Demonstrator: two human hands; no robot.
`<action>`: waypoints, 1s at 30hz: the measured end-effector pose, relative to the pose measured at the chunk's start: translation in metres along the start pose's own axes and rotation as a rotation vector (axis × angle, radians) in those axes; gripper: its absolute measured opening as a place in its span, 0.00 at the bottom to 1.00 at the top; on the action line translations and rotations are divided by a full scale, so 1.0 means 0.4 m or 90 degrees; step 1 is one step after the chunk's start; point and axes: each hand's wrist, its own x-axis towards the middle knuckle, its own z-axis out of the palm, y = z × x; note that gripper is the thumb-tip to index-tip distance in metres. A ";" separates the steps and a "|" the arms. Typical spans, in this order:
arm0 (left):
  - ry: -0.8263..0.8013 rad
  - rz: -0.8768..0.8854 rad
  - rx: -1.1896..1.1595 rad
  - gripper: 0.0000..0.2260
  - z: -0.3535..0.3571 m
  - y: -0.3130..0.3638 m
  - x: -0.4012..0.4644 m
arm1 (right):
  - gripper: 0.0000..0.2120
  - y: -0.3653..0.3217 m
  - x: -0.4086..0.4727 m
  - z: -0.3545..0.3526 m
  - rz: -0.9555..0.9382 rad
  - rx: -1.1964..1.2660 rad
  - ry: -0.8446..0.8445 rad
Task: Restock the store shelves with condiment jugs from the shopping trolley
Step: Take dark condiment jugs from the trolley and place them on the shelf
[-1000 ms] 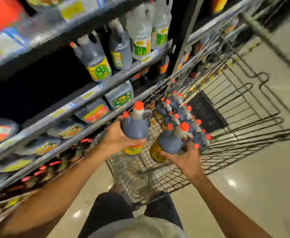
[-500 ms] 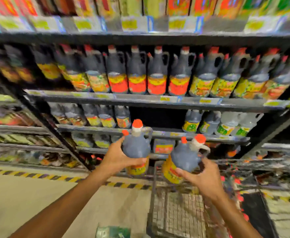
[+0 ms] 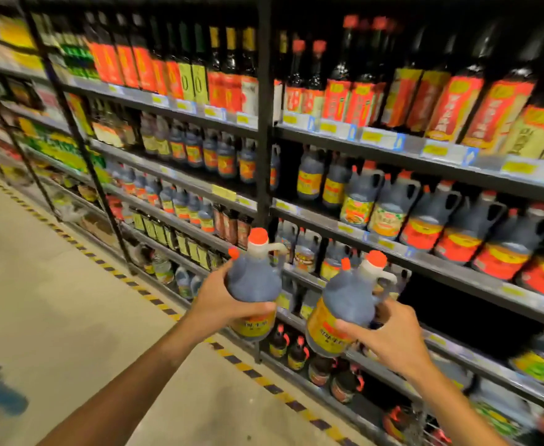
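Before the sauce shelves (image 3: 425, 268), your left hand (image 3: 222, 300) grips one dark orange-capped jug (image 3: 253, 278) upright, and your right hand (image 3: 389, 336) grips a second jug (image 3: 344, 304) tilted left. Since half a second ago both jugs sit higher, the shelving now runs diagonally, and the trolley has nearly left view.

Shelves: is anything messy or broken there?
Nothing looks broken or spilled. One dark gap with no jugs shows on the shelf, right behind the jug in the right hand. The left hand holds another jug.
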 end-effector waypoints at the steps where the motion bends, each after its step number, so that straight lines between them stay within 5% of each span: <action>1: 0.011 0.000 0.003 0.47 -0.046 0.002 -0.003 | 0.19 -0.034 0.015 0.036 -0.008 -0.003 -0.008; 13: 0.011 0.065 -0.024 0.30 -0.215 0.019 0.134 | 0.25 -0.173 0.125 0.168 -0.019 -0.006 0.023; 30: -0.098 0.120 0.032 0.31 -0.105 0.028 0.638 | 0.37 -0.020 0.591 0.141 -0.031 -0.021 0.104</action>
